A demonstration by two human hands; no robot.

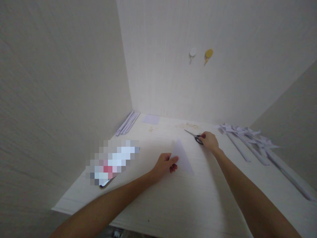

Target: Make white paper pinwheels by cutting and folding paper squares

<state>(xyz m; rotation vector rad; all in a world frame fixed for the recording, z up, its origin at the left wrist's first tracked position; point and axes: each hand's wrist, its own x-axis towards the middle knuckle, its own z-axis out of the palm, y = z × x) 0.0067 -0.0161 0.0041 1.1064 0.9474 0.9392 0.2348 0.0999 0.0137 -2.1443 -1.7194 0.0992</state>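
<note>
A triangle of pale lilac paper is pinched at its left edge by my left hand, thumb on top. My right hand, farther back and to the right, has its fingers closed on the black handle of a pair of scissors. The blades point left and away from me and look closed. The scissors and the paper are apart from each other.
Rolled paper sticks and a lilac paper sheet lie at the back left. Paper pinwheels on sticks lie at the right. A blurred-out phone rests at the left. Two hooks, one yellow, are on the wall.
</note>
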